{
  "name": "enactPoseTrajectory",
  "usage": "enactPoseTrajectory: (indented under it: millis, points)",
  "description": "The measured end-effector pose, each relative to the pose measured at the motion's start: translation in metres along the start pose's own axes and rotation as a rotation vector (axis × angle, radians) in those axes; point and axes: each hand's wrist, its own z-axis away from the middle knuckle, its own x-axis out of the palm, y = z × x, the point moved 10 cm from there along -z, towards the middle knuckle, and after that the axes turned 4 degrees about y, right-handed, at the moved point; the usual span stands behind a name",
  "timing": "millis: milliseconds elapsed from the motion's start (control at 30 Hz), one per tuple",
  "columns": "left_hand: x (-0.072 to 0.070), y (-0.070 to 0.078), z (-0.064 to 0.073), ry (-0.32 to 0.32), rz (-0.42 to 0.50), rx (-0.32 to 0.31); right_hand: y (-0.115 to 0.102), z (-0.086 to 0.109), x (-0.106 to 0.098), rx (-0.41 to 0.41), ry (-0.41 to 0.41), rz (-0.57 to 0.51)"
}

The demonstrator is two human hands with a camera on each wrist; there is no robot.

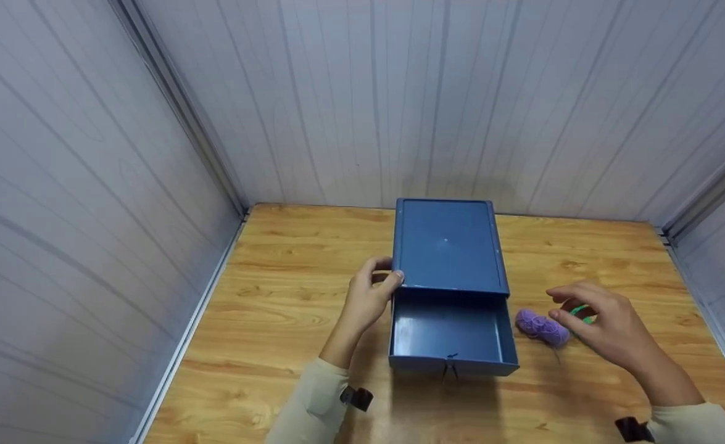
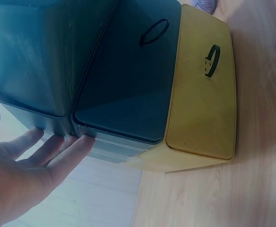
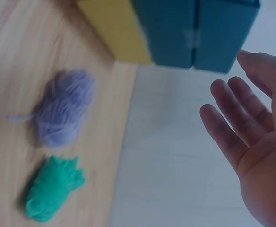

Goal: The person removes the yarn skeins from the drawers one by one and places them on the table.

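A small drawer cabinet [image 1: 451, 246] with blue upper tiers and a yellow bottom drawer [image 2: 202, 90] stands on the wooden table. Its top drawer [image 1: 455, 367] is pulled out toward me; nothing shows inside. At the cabinet's left side, my left hand [image 1: 365, 299] touches the wall with fairly straight fingers, thumb at the top edge. My right hand [image 1: 609, 320], fingers loosely bent and holding nothing, hovers right of the cabinet. Below it lie a purple yarn skein [image 1: 542, 327] and a soft green bundle [image 3: 54, 188], partly hidden by that hand in the head view.
Pale panel walls [image 1: 337, 105] enclose the table [image 1: 263, 345] at the back and both sides. The drawer fronts carry small dark loop handles [image 2: 212, 60]. A loose yarn end trails from the purple skein.
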Motion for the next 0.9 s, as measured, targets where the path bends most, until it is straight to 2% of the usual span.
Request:
enactPoseTrajectory:
  millis: [400,900]
  points:
    - [-0.001,-0.001,0.0,0.002,0.001,0.002,-0.065,0.002,-0.006,-0.146,0.023,-0.117]
    - [0.0,0.002,-0.001,-0.009,-0.001,0.022,-0.116,0.016,-0.006,-0.273,0.07,-0.268]
